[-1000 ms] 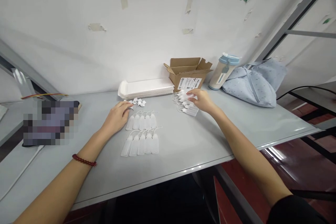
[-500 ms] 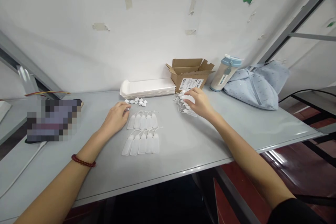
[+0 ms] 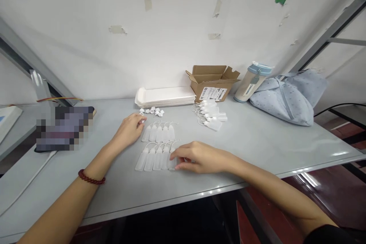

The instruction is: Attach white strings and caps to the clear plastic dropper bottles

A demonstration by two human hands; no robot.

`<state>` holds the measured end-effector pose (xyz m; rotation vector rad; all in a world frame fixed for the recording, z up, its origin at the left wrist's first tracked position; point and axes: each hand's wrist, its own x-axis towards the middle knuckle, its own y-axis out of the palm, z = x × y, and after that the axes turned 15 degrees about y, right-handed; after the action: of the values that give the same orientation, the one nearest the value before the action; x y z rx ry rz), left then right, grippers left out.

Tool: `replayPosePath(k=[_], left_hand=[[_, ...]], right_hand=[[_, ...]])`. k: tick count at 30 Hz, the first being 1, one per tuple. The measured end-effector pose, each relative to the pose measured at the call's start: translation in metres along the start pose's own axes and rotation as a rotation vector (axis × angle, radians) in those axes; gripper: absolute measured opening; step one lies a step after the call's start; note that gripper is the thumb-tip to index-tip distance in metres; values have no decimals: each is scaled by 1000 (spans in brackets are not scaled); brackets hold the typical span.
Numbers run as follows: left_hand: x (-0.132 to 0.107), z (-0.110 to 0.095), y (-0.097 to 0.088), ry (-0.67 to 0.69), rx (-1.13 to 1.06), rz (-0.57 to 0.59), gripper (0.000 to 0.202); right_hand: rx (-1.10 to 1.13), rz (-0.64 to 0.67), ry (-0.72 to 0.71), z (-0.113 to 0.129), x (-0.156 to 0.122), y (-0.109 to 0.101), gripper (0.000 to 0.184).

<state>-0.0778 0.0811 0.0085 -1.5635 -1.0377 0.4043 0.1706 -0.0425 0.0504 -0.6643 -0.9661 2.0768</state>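
Observation:
My left hand [image 3: 129,129] rests beside a small group of white caps [image 3: 156,111], its fingertips pinched on what looks like one white cap [image 3: 142,121]. My right hand [image 3: 201,157] reaches over the front row of translucent squeeze bottles [image 3: 148,160]; its thumb and fingers are apart around the rightmost bottle [image 3: 172,163], partly covering it. A second row of similar bottles [image 3: 159,133] lies behind, each bottle with a thin white strap at its neck. Farther right, a loose pile of strapped bottles [image 3: 210,113] lies before the cardboard box.
An open cardboard box [image 3: 213,84] and a stack of white flat trays [image 3: 168,97] stand along the wall. To the right are a tumbler [image 3: 251,84] and a blue cloth bag [image 3: 286,99]. A blurred-out phone-like object [image 3: 65,129] with a white cable lies left.
My right hand has left the bottle pile near the box and come left and toward me, to the front row. My left hand stays by the caps. The view has shifted slightly.

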Motion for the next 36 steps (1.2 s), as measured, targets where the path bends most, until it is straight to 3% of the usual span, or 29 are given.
replayPosePath(k=[12, 20, 24, 28, 32, 36], left_hand=[[-5, 2, -20, -29, -31, 192, 50], [-7, 1, -28, -105, -32, 188, 36], [-9, -10, -34, -181, -358, 41, 38], [-10, -41, -35, -178, -773, -33, 37], [-12, -69, -30, -111, -1009, -51, 33], [-15, -78, -23, -99, -1110, -65, 32]], right_hand=[[-31, 33, 45, -11, 3, 2, 24], [-36, 30, 70, -11, 4, -1, 24], [-95, -126, 94, -14, 1, -6, 24], [-187, -340, 90, -19, 0, -7, 27], [-185, -408, 10, -19, 1, -6, 23], [-172, -430, -70, -16, 2, -3, 21]])
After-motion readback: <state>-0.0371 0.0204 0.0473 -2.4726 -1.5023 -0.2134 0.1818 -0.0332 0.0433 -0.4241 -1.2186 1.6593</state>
